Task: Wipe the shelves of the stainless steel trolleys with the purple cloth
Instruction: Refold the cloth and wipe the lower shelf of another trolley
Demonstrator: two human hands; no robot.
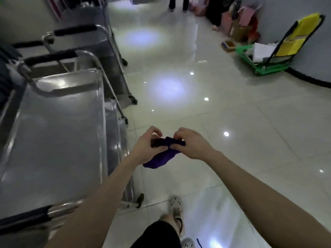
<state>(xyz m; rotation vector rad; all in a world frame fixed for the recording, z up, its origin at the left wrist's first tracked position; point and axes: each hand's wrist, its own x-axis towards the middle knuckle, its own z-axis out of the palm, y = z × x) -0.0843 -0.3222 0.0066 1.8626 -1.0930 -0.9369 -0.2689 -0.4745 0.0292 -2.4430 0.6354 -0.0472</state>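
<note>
Both grips are pinched on the purple cloth, which is held in the air over the floor. The left grip is curled round the cloth's nine o'clock end; the right grip is curled round its three o'clock end, the two nearly meeting at the middle. The cloth's long axis is thus laid from nine to three o'clock, and a loose fold is left hanging toward seven o'clock. It is judged that the cloth is being folded or bunched before wiping is begun.

The nearest trolley is found at nine o'clock of the grips, just beside the left forearm. Its top shelf is run lengthwise from six to twelve o'clock, at right angles to the cloth. The left grip is the nearer one; a short carry toward nine o'clock would be required, after which strokes along the shelf's length are advised.

Further trolleys are parked at eleven o'clock. A green cart is stood well apart at two o'clock.
</note>
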